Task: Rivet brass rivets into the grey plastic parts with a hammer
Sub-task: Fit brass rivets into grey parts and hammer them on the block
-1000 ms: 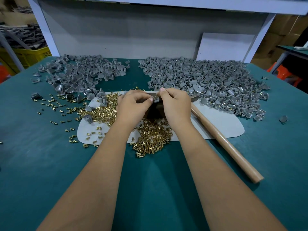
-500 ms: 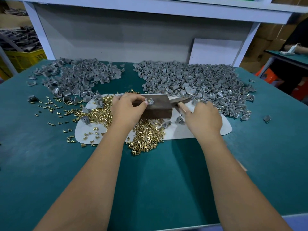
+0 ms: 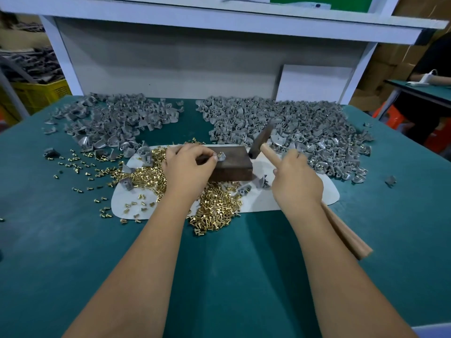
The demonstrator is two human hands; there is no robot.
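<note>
- Head view shows the left hand (image 3: 188, 167) pinching a small grey plastic part (image 3: 221, 157), with a brass rivet in it, on top of the dark brown metal block (image 3: 231, 167).
- The right hand (image 3: 296, 181) grips the wooden-handled hammer (image 3: 262, 140), its head raised beside the block.
- The part looks light and slippery; fingertips should probably hold its edge, away from the rivet.

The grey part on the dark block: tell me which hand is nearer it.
Left. The left hand pinches the grey part on the block; the right hand grips the hammer off to its right.
</note>
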